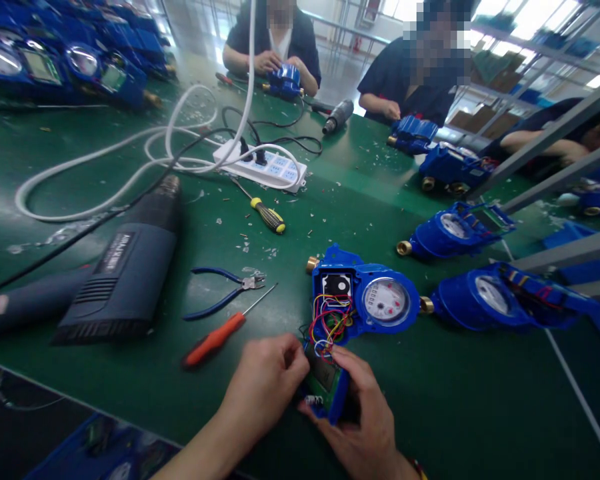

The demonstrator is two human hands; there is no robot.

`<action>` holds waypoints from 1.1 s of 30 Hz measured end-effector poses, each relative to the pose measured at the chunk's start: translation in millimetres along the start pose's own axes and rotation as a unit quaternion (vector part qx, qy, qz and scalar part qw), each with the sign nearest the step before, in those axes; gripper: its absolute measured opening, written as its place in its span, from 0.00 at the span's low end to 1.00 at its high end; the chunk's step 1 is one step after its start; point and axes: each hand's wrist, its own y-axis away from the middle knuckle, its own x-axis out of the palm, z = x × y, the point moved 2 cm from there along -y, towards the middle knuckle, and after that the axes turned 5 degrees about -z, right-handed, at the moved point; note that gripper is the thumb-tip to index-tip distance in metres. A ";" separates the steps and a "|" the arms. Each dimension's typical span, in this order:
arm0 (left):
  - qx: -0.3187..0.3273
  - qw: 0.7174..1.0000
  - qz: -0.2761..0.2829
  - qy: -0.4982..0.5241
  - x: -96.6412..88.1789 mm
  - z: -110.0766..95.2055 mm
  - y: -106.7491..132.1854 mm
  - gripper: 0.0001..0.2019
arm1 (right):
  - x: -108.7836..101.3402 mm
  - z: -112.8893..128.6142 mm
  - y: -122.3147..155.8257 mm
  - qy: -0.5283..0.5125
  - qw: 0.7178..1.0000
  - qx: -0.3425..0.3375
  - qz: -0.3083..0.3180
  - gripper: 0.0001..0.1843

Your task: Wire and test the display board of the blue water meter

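In front of me lies a blue water meter with a round dial and an opened compartment full of coloured wires. The wires run down to a blue cover holding a green circuit board with a small grey display. My right hand grips this cover from its right side and below, thumb near the wires. At its upper left edge, my left hand is closed in a pinch; what sits between the fingertips is too small to make out. Left of my hands lie an orange screwdriver and blue-handled cutting pliers.
A heat gun rests on the left. Farther back are a yellow-black screwdriver and a white power strip with looping cables. More meters stand right, beside a metal frame. Co-workers sit opposite.
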 end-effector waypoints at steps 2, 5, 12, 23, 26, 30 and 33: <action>-0.008 1.000 0.003 0.019 -0.2 2.7 -0.4 0.12 | 1.6 -0.4 1.5 -0.005 1.000 0.011 -0.002 0.33; -0.029 0.996 0.029 0.081 -0.2 9.6 -2.1 0.13 | 3.9 -1.8 4.4 -0.024 0.999 0.031 -0.005 0.33; -0.010 0.989 0.044 0.138 2.5 12.5 -0.6 0.14 | 3.9 -4.7 5.9 -0.048 0.998 0.048 -0.006 0.35; -0.029 0.980 0.036 0.194 -2.7 26.2 3.5 0.19 | 9.6 -9.1 10.6 -0.204 0.959 0.197 0.028 0.37; -0.020 0.971 0.047 0.232 -3.1 29.1 5.4 0.15 | 10.3 -7.4 9.1 -0.258 0.943 0.211 0.028 0.37; -0.014 0.960 0.089 0.263 -4.6 26.5 8.1 0.16 | 11.3 -7.6 7.5 -0.267 0.941 0.207 0.017 0.37; -0.011 0.957 0.109 0.270 -7.0 22.8 10.8 0.17 | 11.6 -10.3 8.0 -0.245 0.951 0.187 0.008 0.37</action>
